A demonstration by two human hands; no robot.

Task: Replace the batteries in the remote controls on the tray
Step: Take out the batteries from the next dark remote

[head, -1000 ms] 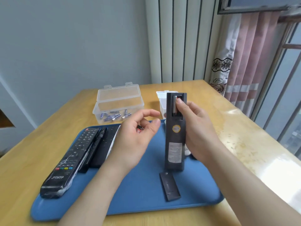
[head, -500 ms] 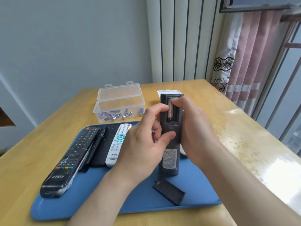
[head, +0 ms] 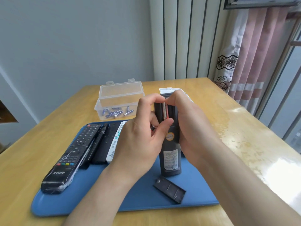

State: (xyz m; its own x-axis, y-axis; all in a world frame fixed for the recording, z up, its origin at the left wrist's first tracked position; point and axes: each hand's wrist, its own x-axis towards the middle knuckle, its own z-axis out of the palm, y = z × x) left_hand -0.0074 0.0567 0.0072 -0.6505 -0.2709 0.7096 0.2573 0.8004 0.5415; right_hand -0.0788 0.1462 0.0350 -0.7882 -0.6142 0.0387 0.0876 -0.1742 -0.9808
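Head view: right hand [head: 190, 121] grips dark remote [head: 170, 154] upright over tray's [head: 130, 198] right half; left hand [head: 143, 136] pinches red battery [head: 164, 110] in open bay. Cover [head: 169, 190] off, near front edge; other remotes [head: 71, 154] likely pending.

A dark remote [head: 170, 160] stands upright, red battery [head: 164, 111] in open bay.

Glossy wooden table [head: 228, 128], matt blue tray [head: 97, 201]

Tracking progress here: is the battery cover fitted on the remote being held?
No: the battery cover lies loose on the blue tray, and a red battery shows in the open compartment of the remote.
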